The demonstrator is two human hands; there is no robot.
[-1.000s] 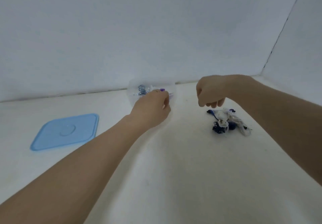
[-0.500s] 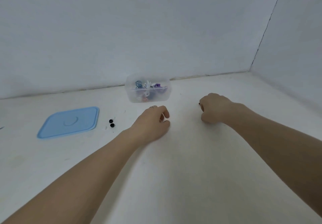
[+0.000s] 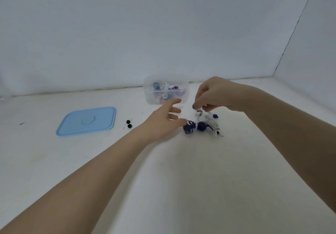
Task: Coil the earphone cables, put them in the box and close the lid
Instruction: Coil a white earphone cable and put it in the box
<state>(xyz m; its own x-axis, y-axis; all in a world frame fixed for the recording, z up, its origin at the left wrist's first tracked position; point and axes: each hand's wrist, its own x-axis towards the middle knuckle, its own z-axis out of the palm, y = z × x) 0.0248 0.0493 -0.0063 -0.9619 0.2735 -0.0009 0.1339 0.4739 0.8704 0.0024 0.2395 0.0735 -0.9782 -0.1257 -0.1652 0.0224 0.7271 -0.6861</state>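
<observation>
On a white table against pale walls, a tangle of earphone cables lies right of centre. The right hand pinches a strand above it; the left hand, fingers spread, touches its left edge, the clear box behind, the blue lid far left

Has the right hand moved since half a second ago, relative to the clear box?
Yes. The right hand has lifted off the table and now sits beside the clear box, above the tangled earphones.

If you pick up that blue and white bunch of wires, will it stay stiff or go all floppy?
Probably floppy: the earphone cables lie in a loose tangle on the table, with thin loops and ends sticking out. They look light, so one strand lifted by the right hand may drag the others along.
</observation>
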